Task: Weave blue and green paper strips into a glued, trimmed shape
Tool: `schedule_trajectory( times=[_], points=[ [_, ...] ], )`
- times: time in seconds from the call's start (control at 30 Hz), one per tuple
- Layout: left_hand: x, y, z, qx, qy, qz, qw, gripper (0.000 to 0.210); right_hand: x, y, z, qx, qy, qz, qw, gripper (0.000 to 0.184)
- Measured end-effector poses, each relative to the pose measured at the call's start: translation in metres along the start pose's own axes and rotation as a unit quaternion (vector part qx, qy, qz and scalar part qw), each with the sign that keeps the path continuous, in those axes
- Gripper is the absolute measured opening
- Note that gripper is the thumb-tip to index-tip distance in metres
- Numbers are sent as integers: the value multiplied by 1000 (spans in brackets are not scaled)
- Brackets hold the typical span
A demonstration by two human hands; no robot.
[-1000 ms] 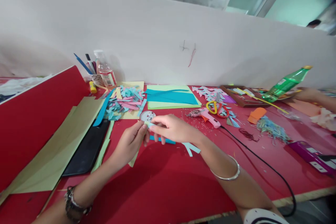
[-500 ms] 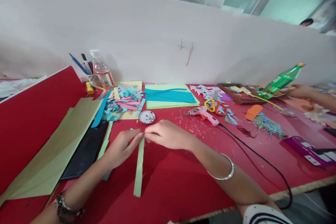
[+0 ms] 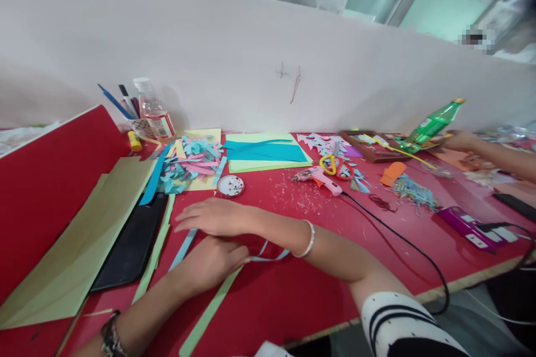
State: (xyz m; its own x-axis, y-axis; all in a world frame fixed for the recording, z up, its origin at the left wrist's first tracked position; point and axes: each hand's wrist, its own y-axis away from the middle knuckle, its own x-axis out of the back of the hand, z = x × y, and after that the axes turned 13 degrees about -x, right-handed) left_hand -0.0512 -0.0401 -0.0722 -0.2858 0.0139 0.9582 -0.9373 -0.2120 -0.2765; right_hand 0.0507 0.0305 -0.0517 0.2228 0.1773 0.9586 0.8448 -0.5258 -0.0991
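My left hand (image 3: 220, 261) is closed low over the table. A thin, curled light-blue paper strip (image 3: 272, 259) comes out at its fingertips. From under the same fingers a pale green paper strip (image 3: 211, 312) runs down toward the table's front edge; whether it is gripped too is hidden. Reaching across above it, my right hand (image 3: 211, 216) has its fingers stretched out to the left, palm down. Below those fingers lies a wider light-blue strip (image 3: 183, 249), partly covered by my left hand. I cannot see anything held in the right hand.
A glitter-flecked lid (image 3: 230, 186) lies beyond my hands, near cut paper pieces (image 3: 192, 162). Rightward are a pink glue gun (image 3: 320, 179), scissors (image 3: 328, 165) and a purple power strip (image 3: 469, 228). A black tablet-like slab (image 3: 129, 248) lies left. Another person's hand (image 3: 460, 142) is at far right.
My right hand has let go of the green strip's end and crossed left over my left hand, its fingers straightening. The green strip now slants lower left. The thin light-blue strip has come into view.
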Motion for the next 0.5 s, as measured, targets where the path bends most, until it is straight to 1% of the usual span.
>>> schedule_trajectory(
  times=[0.07,0.1,0.17,0.23,0.3,0.4,0.5],
  points=[
    [-4,-2,5,-46,-13,-3,999,41,-11,-16,-4,38,57,-28,997,37],
    [-5,-2,6,-59,-24,5,998,41,-14,-22,-5,44,76,-47,995,38],
    [-6,-2,6,-66,-43,28,997,42,-17,-31,-8,36,101,-80,991,41],
    [-6,-1,4,-57,-53,45,996,41,-19,-35,-9,19,112,-93,989,43],
    [-6,-1,2,-56,-53,53,996,41,-22,-35,-10,18,119,-83,989,43],
    [-5,0,-1,-59,-48,65,995,41,-24,-31,-8,33,133,-52,989,40],
    [-3,0,-1,-43,-50,66,996,43,-23,-24,-2,45,141,-29,988,35]
  ],
)
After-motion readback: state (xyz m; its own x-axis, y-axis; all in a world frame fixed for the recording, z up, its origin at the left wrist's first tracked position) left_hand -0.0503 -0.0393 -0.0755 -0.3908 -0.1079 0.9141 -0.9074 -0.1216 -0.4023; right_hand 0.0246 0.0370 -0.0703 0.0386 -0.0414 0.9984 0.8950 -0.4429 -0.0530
